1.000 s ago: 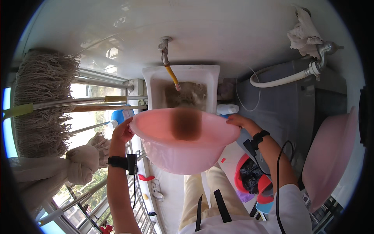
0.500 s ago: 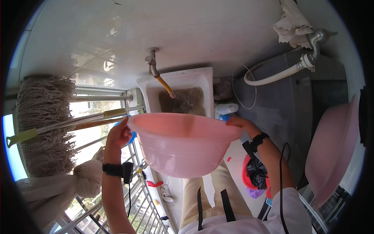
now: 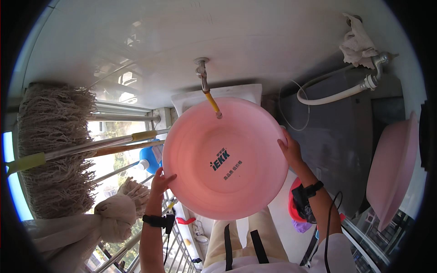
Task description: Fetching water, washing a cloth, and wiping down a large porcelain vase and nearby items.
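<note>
A round pink plastic basin [image 3: 195, 191], with printing on its bottom, faces me with its open top. My left hand [image 3: 161, 183] grips its rim at the lower left, thumb over the edge. On the right side my right hand [image 3: 291, 149] is closed on the rim the same way. The basin's far part lies under the yellow hose end [image 3: 211, 102] of the wall tap [image 3: 202, 73]. Behind it, the white sink [image 3: 249, 91] is mostly hidden; only its back rim and a corner show. No water is visible in the basin.
A mop [image 3: 54, 150] and poles stand at the left by the window, beside a blue bottle [image 3: 152, 157] and a knotted curtain [image 3: 118, 214]. Right are a grey appliance [image 3: 332, 136], a white hose [image 3: 337, 93], a second pink basin [image 3: 389, 173] and a red bin [image 3: 293, 200].
The basin has moved up over the sink and tipped so that its inside faces me, under the tap. Both hands have travelled with it. The view has shifted slightly.
</note>
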`<state>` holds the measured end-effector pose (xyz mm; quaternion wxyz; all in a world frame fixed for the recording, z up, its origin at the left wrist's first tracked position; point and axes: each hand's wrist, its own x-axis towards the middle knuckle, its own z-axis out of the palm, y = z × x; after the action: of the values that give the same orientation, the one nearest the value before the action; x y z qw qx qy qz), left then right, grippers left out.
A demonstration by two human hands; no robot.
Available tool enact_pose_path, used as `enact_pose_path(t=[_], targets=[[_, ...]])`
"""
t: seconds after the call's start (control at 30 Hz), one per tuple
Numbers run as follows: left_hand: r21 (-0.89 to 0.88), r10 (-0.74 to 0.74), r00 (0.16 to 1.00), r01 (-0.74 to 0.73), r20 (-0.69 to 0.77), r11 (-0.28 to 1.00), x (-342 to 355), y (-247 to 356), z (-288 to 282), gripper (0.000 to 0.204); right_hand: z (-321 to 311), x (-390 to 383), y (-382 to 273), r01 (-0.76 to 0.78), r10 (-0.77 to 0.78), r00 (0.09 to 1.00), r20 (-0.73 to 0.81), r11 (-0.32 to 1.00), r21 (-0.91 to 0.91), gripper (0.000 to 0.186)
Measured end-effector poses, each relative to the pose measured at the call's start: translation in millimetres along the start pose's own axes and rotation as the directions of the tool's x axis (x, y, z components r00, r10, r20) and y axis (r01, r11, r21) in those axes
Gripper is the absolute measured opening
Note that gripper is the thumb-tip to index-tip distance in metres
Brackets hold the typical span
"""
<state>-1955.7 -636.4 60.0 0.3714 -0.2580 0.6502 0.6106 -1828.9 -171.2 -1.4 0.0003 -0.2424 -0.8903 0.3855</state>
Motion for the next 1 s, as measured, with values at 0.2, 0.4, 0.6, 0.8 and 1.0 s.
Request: enact_pose_path(t=[0.2,0.4,0.6,0.8,1.0], targets=[[-0.313,0.076,0.995,-0.091,-0.061,0.945,45,-51,-6,0.043,-5,29,-33,0.141,-0.134,0.990,0.044,0.941,-0.306,0.050],[-0.280,0.119,0.989,-0.140,-0.093,0.950,36,-68,3,0.038,8,123,-201,0.561,-0.603,0.792,-0.095,0.780,-0.278,0.051],[-0.225,0.092,0.990,-0.115,-0.110,0.968,24,-73,1,0.037,65,167,-290,0.390,-0.375,0.920,0.115,0.843,-0.371,0.036],[-0.285,0.123,0.991,-0.133,-0.052,0.949,24,-79,-5,0.038,50,198,-256,0.685,-0.667,0.729,0.153,0.712,-0.155,0.035],[-0.320,0.092,0.996,-0.082,0.014,0.944,27,-80,-5,0.037,37,198,-255,0.736,-0.687,0.659,0.307,0.673,-0.075,0.050]])
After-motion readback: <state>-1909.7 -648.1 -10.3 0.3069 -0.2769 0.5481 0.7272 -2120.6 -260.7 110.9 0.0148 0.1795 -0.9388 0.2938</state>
